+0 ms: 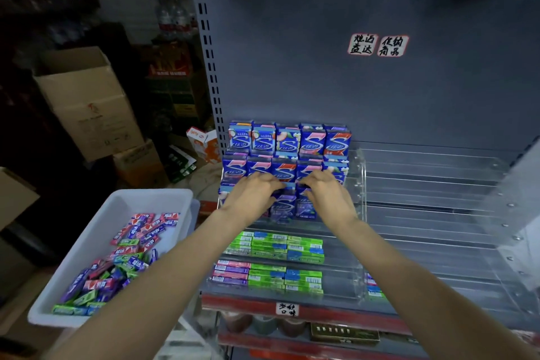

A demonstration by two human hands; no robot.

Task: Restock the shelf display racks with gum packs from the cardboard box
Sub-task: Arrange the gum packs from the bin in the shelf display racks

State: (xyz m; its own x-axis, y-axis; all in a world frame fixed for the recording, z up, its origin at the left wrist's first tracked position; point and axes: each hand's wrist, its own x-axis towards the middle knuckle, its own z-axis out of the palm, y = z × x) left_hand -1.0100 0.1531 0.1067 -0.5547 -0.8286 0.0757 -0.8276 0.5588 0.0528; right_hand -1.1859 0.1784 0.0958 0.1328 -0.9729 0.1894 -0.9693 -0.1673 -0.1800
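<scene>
Gum packs (285, 172) stand in the clear display rack (358, 181); left hand (252, 191) and right hand (327, 193) rest on them, fingers relaxed, each grip apart.

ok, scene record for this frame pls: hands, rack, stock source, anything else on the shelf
left hand: fingers spread on the upright blue gum packs, middle rows of the rack
right hand: on the same packs, beside the left; grip hidden from this angle
clear tiered rack: upright packs fill its left part, right side bare
flat green packs: lying on the lower tiers, with purple and pink ones
white tub: left of the shelf, holds loose mixed gum packs
cardboard box: open, behind the tub
</scene>
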